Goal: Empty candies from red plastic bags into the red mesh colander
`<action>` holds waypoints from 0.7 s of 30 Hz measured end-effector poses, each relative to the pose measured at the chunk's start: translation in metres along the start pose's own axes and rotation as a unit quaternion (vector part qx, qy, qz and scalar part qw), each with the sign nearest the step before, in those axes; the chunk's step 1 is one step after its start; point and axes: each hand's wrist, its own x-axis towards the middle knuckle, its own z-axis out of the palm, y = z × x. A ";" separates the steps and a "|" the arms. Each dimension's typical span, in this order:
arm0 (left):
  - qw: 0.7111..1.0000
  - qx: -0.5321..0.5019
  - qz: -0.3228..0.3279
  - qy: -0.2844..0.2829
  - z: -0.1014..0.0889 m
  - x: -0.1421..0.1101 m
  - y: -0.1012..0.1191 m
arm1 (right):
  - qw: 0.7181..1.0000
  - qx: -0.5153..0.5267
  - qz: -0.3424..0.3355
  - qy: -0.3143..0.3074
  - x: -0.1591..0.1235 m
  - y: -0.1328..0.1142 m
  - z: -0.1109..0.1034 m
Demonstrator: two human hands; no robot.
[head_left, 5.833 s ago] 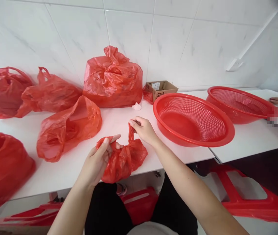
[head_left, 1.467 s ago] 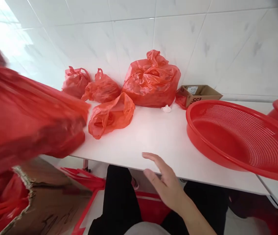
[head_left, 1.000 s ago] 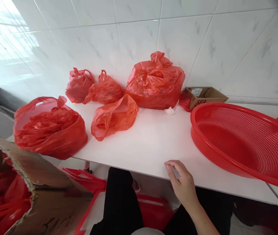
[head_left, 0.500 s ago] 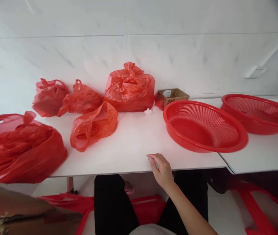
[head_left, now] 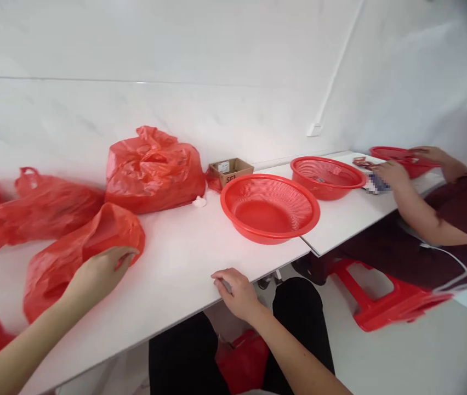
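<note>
- left hand (head_left: 101, 273) at open red plastic bag (head_left: 58, 263); its grip can't be discerned;
- right hand (head_left: 237, 293) right of bag; fingertips together;
- perforated red basin (head_left: 263, 215) right of bag

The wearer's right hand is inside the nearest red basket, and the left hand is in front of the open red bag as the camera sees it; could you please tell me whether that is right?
Not quite: the right hand is outside the nearest red basket, at the front edge of the white table, as the head view shows. The left hand is indeed in front of the open red bag.
</note>
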 end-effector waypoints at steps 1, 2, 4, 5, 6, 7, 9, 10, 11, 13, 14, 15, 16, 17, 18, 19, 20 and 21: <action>1.000 0.001 -0.005 -0.023 0.003 0.004 0.010 | 0.999 0.023 0.021 -0.011 -0.003 -0.002 -0.008; 0.998 -0.005 -0.018 -0.052 0.007 0.009 0.019 | 0.998 0.043 0.043 -0.018 -0.005 -0.003 -0.020; 0.992 -0.031 -0.048 -0.110 0.014 0.020 0.035 | 0.995 0.058 0.077 0.004 -0.010 -0.002 -0.058; 0.988 -0.051 -0.063 -0.131 0.020 0.026 0.041 | 0.994 0.042 0.089 0.038 -0.011 0.001 -0.084; 0.985 -0.075 -0.071 -0.142 0.026 0.032 0.047 | 0.991 0.019 0.102 0.087 -0.010 0.004 -0.115; 0.982 -0.101 -0.071 -0.141 0.034 0.038 0.053 | 0.982 -0.004 0.113 0.152 -0.006 0.009 -0.148; 0.977 -0.159 -0.063 -0.130 0.049 0.048 0.066 | 0.945 -0.061 0.172 0.272 0.008 0.022 -0.217; 0.972 -0.190 -0.057 -0.126 0.057 0.050 0.074 | 0.921 -0.091 0.220 0.307 0.019 0.030 -0.250; 0.966 -0.221 -0.051 -0.123 0.063 0.051 0.083 | 0.910 -0.106 0.245 0.316 0.031 0.039 -0.280; 0.951 -0.281 -0.045 -0.121 0.074 0.048 0.103 | 0.896 -0.127 0.292 0.308 0.058 0.060 -0.329; 0.943 -0.309 -0.047 -0.119 0.079 0.043 0.113 | 0.889 -0.140 0.316 0.299 0.071 0.071 -0.346; 0.934 -0.334 -0.052 -0.119 0.083 0.037 0.122 | 0.882 -0.155 0.338 0.291 0.083 0.082 -0.360; 0.926 -0.354 -0.062 -0.120 0.088 0.029 0.130 | 0.874 -0.171 0.357 0.283 0.094 0.093 -0.370; 0.917 -0.373 -0.073 -0.120 0.093 0.019 0.135 | 0.866 -0.186 0.373 0.277 0.103 0.104 -0.377; 0.908 -0.391 -0.088 -0.120 0.099 0.007 0.139 | 0.859 -0.200 0.386 0.271 0.111 0.114 -0.382; 0.900 -0.406 -0.107 -0.115 0.106 -0.006 0.140 | 0.853 -0.211 0.397 0.266 0.118 0.122 -0.385; 0.889 -0.422 -0.133 -0.116 0.113 -0.020 0.139 | 0.848 -0.219 0.406 0.261 0.123 0.130 -0.388; 0.878 -0.437 -0.167 -0.096 0.120 -0.033 0.136 | 0.844 -0.224 0.414 0.257 0.128 0.137 -0.390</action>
